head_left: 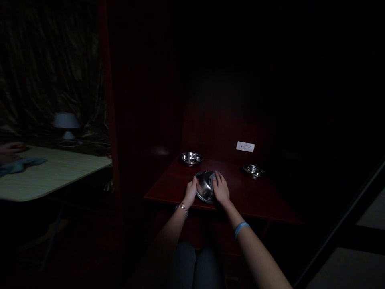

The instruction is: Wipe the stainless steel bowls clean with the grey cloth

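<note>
A shiny metal bowl [203, 187] is tilted near the front edge of the dark red table [240, 196], its rounded outside facing me. My left hand [190, 192] grips its left rim, thumb along the edge. Against the bowl's right side my right hand [221, 188] presses a small grey cloth [212, 177], partly hidden under the fingers. A second metal bowl [191, 159] stands upright at the back left of the table. At the back right sits another metal bowl [254, 171], also upright.
A white socket plate [246, 146] is on the wall behind the table. Left of a dark red partition [141, 120], a pale table [69, 164] bears a blue-grey cloth [24, 165] and another person's hand [13, 147]. A white lamp [66, 121] stands behind it.
</note>
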`<action>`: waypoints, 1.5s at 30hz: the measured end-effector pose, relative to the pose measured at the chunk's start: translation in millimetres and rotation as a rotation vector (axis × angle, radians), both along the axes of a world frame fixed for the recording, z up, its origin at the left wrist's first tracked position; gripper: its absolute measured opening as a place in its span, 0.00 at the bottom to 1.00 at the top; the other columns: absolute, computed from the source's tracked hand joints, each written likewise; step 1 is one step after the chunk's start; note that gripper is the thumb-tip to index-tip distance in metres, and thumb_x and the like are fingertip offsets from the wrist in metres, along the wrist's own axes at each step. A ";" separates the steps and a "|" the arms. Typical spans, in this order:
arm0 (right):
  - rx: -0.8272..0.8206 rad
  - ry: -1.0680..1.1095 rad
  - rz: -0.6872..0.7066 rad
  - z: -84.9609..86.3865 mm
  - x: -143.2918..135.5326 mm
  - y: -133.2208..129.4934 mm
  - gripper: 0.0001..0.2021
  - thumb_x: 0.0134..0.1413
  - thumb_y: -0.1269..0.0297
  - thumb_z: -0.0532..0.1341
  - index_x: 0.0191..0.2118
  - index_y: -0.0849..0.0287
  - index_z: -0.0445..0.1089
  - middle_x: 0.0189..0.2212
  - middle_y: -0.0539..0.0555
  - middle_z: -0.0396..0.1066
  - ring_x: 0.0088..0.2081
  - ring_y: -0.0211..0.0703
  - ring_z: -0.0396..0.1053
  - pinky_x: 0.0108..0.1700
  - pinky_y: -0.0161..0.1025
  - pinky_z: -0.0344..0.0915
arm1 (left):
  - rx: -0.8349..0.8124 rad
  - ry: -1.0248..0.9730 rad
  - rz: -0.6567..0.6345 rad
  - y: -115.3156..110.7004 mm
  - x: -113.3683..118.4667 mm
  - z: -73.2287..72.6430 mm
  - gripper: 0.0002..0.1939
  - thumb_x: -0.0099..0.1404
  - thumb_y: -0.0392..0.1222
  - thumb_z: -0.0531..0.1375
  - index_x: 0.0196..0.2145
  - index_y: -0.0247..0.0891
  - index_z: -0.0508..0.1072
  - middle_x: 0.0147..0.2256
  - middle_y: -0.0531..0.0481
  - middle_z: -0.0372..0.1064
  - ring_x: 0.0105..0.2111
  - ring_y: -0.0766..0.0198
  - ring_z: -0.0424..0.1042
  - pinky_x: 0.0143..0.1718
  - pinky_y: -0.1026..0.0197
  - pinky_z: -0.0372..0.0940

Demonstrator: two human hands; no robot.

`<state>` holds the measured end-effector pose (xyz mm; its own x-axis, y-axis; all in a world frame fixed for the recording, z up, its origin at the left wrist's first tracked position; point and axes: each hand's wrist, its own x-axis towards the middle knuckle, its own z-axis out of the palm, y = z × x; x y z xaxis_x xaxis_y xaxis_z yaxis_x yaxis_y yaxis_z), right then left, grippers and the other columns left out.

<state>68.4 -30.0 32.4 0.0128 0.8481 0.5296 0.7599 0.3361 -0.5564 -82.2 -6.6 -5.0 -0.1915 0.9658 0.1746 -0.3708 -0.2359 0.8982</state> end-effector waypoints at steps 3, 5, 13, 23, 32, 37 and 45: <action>0.016 0.020 -0.010 -4.6 -0.1 -5.5 0.28 0.66 0.53 0.41 0.67 0.58 0.53 0.67 0.58 0.51 0.67 0.47 0.49 0.66 0.49 0.49 | 0.005 0.004 0.004 1.7 -0.3 -1.3 0.25 0.61 0.60 0.57 0.32 0.32 0.77 0.34 0.38 0.78 0.33 0.57 0.75 0.36 0.61 0.67; 0.035 0.042 0.001 -8.5 0.2 -9.2 0.28 0.66 0.53 0.42 0.67 0.57 0.52 0.67 0.58 0.50 0.67 0.46 0.48 0.66 0.50 0.49 | 0.001 0.006 0.005 2.9 -0.5 -2.1 0.25 0.61 0.60 0.57 0.32 0.32 0.77 0.34 0.38 0.78 0.33 0.58 0.75 0.35 0.61 0.66; 0.155 0.226 0.053 -30.3 5.2 -10.8 0.26 0.66 0.57 0.42 0.64 0.59 0.57 0.66 0.60 0.53 0.66 0.45 0.52 0.64 0.51 0.53 | -0.003 0.002 0.019 4.7 -1.2 -3.5 0.23 0.62 0.58 0.57 0.32 0.33 0.77 0.34 0.39 0.78 0.33 0.59 0.75 0.36 0.60 0.67; -0.025 0.356 0.017 -38.8 15.5 -2.1 0.31 0.66 0.48 0.38 0.67 0.58 0.50 0.63 0.59 0.59 0.62 0.43 0.60 0.60 0.44 0.59 | -0.018 -0.021 0.012 2.1 -1.2 -2.4 0.23 0.62 0.57 0.57 0.32 0.32 0.76 0.33 0.40 0.78 0.32 0.60 0.75 0.36 0.61 0.67; -0.053 0.256 -0.107 -43.0 14.2 -2.8 0.32 0.66 0.46 0.35 0.67 0.55 0.52 0.58 0.60 0.66 0.55 0.49 0.67 0.57 0.47 0.60 | -0.019 -0.043 0.030 7.3 -2.5 -6.0 0.23 0.60 0.58 0.58 0.34 0.31 0.77 0.36 0.39 0.78 0.35 0.58 0.76 0.39 0.60 0.67; -0.067 0.226 -0.124 -40.2 12.4 -6.7 0.31 0.66 0.47 0.35 0.65 0.56 0.55 0.54 0.61 0.69 0.52 0.49 0.70 0.54 0.46 0.62 | -0.010 -0.075 0.040 9.4 -3.0 -7.3 0.24 0.59 0.59 0.59 0.34 0.32 0.77 0.35 0.40 0.78 0.36 0.58 0.76 0.39 0.60 0.67; -0.233 0.186 -0.169 -26.8 9.0 -14.2 0.28 0.68 0.52 0.36 0.65 0.57 0.54 0.56 0.58 0.68 0.55 0.47 0.68 0.57 0.42 0.60 | -0.012 -0.093 0.051 12.8 -3.9 -10.8 0.24 0.59 0.59 0.59 0.35 0.32 0.76 0.34 0.42 0.78 0.35 0.60 0.76 0.39 0.61 0.67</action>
